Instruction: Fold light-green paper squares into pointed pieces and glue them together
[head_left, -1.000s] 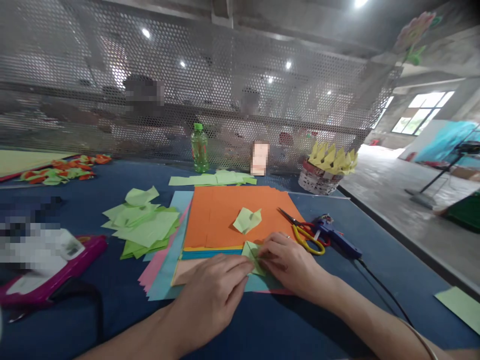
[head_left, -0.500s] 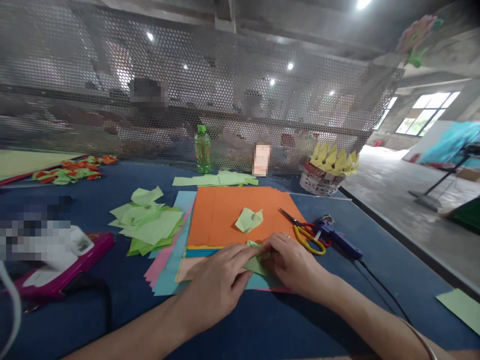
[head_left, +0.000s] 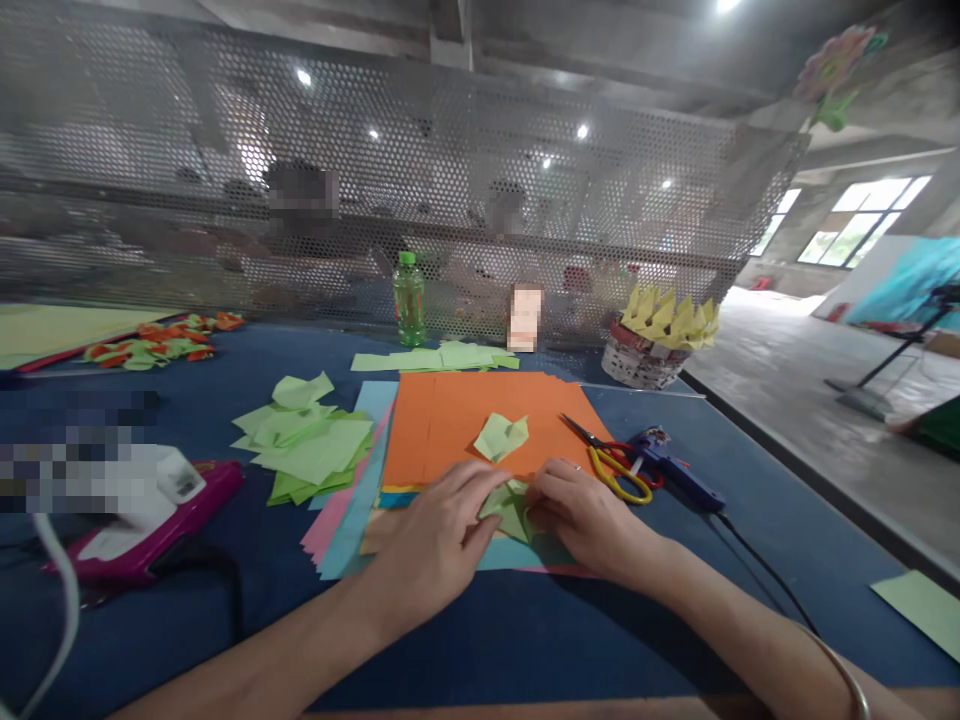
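Between my two hands is a light green paper piece (head_left: 513, 511) with creases across it, over the front edge of the stacked coloured sheets. My left hand (head_left: 448, 530) is closed on its left side, thumb below and fingers above. On the right side, my right hand (head_left: 574, 510) pinches the paper with curled fingertips, partly hidden behind the knuckles. Just beyond my hands, a folded light green paper (head_left: 501, 437) rests on the orange sheet (head_left: 435, 420). Blue, pink and peach sheets stick out beneath the orange one.
Right of the stack lie scissors (head_left: 619, 474) with red and yellow handles and a blue glue gun (head_left: 675, 472). Green paper squares (head_left: 307, 440) are piled left. Behind stand a green bottle (head_left: 409, 300) and a basket (head_left: 645, 355) with yellow paper points. A magenta power strip (head_left: 150, 535) lies left.
My left fingers have shifted slightly left and up, showing more of the green paper between my hands. My right hand stays at the paper's right side. The camera view has shifted a little.
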